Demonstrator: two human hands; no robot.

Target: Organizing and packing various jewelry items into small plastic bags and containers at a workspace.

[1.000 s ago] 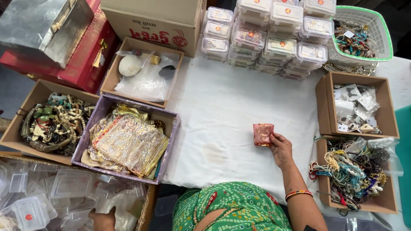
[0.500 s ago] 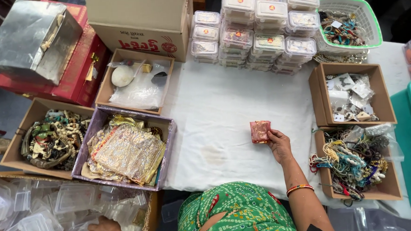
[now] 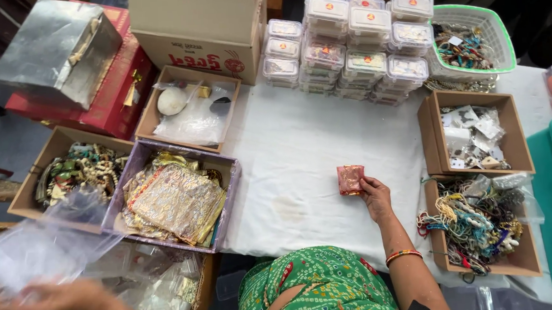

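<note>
Your right hand (image 3: 376,197) is resting on the white-covered worktop (image 3: 301,153), fingers pinched on the edge of a small reddish pouch (image 3: 351,179) that lies flat on the cloth, about mid-worktop. Your left hand (image 3: 41,304) is way down at the lower left, blurred, lifting a clear plastic bag (image 3: 38,246) over a box of more clear bags; can't tell how tight the grip is. So the hands are well apart. Just left of the pouch there's a purple box of gold fabric pouches (image 3: 174,201), and to the right a cardboard box of tangled bead necklaces (image 3: 478,223). Stacked clear plastic containers (image 3: 345,41) sit at the far edge.
</note>
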